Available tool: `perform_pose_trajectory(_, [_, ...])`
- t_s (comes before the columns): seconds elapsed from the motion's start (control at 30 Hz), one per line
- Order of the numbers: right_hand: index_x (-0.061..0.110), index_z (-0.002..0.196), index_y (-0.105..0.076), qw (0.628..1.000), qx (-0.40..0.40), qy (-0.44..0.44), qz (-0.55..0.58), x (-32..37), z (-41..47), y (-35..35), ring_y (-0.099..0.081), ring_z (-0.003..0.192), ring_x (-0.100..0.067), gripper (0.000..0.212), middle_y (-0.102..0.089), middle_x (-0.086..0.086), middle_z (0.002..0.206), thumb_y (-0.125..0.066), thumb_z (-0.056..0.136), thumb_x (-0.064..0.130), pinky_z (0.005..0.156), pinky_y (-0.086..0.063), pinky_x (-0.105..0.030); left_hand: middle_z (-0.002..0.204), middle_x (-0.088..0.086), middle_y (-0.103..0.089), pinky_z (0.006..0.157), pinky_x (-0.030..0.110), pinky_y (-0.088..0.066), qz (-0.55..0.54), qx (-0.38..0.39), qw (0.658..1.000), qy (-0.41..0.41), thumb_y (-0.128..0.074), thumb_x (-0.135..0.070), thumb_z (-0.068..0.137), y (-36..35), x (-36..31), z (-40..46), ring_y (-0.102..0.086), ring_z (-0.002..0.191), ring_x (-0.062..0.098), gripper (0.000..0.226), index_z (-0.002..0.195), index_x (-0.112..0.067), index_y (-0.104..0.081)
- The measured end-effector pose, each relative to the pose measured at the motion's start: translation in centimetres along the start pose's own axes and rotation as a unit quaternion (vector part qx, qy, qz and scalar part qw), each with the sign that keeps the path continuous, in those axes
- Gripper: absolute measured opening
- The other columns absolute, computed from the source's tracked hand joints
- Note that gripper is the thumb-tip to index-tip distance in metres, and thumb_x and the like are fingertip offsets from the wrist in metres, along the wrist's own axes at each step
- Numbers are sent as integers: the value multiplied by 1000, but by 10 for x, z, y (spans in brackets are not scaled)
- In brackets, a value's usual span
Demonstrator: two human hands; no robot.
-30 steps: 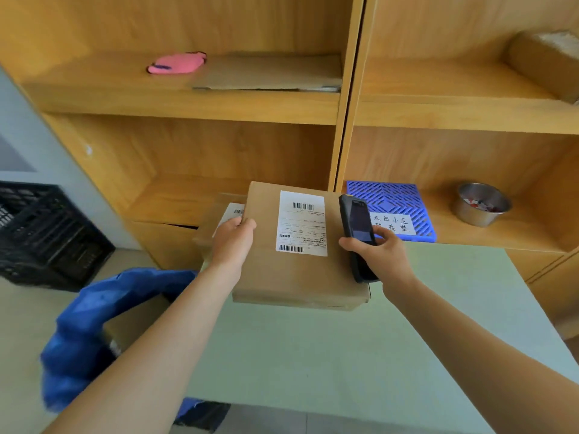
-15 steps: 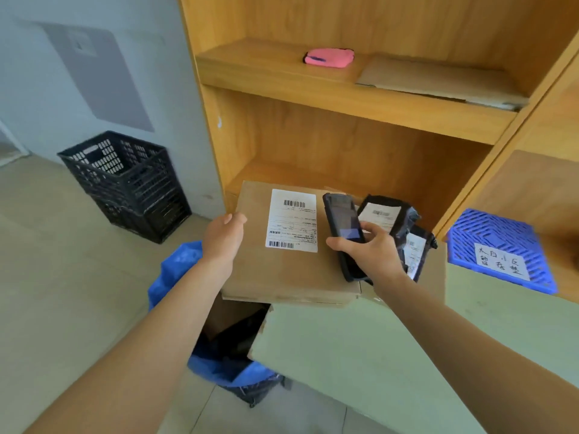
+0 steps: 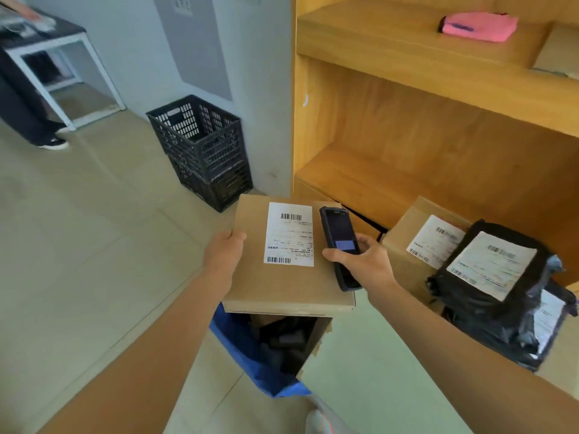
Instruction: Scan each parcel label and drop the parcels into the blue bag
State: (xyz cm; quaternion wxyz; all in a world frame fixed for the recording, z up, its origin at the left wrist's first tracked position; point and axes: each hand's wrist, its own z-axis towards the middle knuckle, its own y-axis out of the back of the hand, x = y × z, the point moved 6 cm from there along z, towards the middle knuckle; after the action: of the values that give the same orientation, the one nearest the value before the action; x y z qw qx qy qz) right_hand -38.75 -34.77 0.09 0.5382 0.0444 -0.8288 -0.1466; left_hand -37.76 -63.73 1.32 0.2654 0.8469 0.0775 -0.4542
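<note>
My left hand [image 3: 223, 253] grips the left edge of a flat brown cardboard parcel [image 3: 282, 286] with a white barcode label [image 3: 289, 234] facing up. The parcel hangs over the open blue bag [image 3: 247, 352], which stands on the floor beside the table and holds dark parcels. My right hand [image 3: 363, 261] holds a black handheld scanner [image 3: 340, 245] above the parcel's right side, next to the label. On the table at the right lie another labelled cardboard box [image 3: 419, 242] and black plastic mailers [image 3: 495, 283] with white labels.
A pale green table [image 3: 376, 380] is at the lower right. Wooden shelves [image 3: 407, 170] rise behind it, with a pink item [image 3: 479, 25] on the upper shelf. Stacked black crates [image 3: 200, 148] stand by the wall. A person's legs [image 3: 22, 114] are at the far left near a white-framed table.
My view and both hands have swung left; the parcel moved from above the table to above the blue bag. The scanner stays beside the label.
</note>
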Motion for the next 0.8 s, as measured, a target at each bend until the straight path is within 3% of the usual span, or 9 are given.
perform_pose_trajectory(0.1, [21,141,-47,1000,20,-14,-16,-10,26,-26,-58,104,-17,93,-54,8,115,-94,63,41,85,-51,-33,74,1,-51,77,36,-40,0,-4,1000,24,-51,-23,93,-1,20,27,-51,80,24,27,66,-21,-46])
perform_pose_trajectory(0.2, [22,136,-49,999,32,-29,-27,-28,47,-45,-58,96,-13,86,-54,15,101,-93,65,39,76,-48,-27,78,2,-53,74,36,-42,3,6,999,49,-52,-23,90,-9,43,49,-52,80,24,20,70,-21,-50])
perform_pose_trajectory(0.33, [24,128,-51,997,35,-54,-39,-54,67,-66,-61,88,-8,75,-58,14,99,-93,66,37,68,-50,-24,86,7,-61,72,34,-44,10,36,996,80,-52,-22,89,-18,77,73,-56,78,25,17,85,-10,-63])
perform_pose_trajectory(0.47, [27,115,-55,995,36,-77,-60,-79,78,-79,-66,94,-14,64,-66,7,103,-93,64,35,83,-58,-35,83,5,-61,66,32,-41,17,50,991,126,-52,-24,90,-25,99,88,-56,76,24,19,91,-9,-64])
perform_pose_trajectory(0.57, [27,116,-53,991,44,-81,-93,-89,81,-83,-65,95,-15,66,-64,9,101,-93,64,35,78,-56,-30,95,2,-65,78,35,-43,28,57,989,137,-51,-27,92,-32,106,92,-59,90,25,34,119,-10,-63])
perform_pose_trajectory(0.63, [27,120,-52,990,32,-74,-118,-95,82,-81,-63,93,-14,69,-63,9,101,-92,64,36,70,-51,-25,116,-5,-60,86,36,-41,44,63,990,116,-51,-27,94,-37,104,92,-56,106,25,54,147,-19,-40])
perform_pose_trajectory(0.67, [26,124,-51,988,23,-68,-133,-98,81,-79,-63,92,-13,72,-63,9,102,-91,65,37,69,-51,-24,118,-9,-57,88,36,-39,55,64,992,98,-51,-26,95,-39,100,90,-54,109,24,61,152,-24,-30])
perform_pose_trajectory(0.73, [26,131,-50,986,10,-67,-150,-104,79,-74,-63,94,-14,80,-64,8,106,-90,63,41,75,-55,-27,140,-5,-50,98,36,-38,81,67,993,59,-53,-30,94,-41,93,91,-50,124,25,68,155,-28,-23])
perform_pose_trajectory(0.8, [26,134,-49,986,6,-73,-151,-106,74,-66,-63,97,-15,85,-65,7,111,-91,62,44,80,-56,-30,160,0,-30,112,41,-32,113,76,990,41,-51,-40,91,-42,89,94,-37,141,25,73,156,-32,-20])
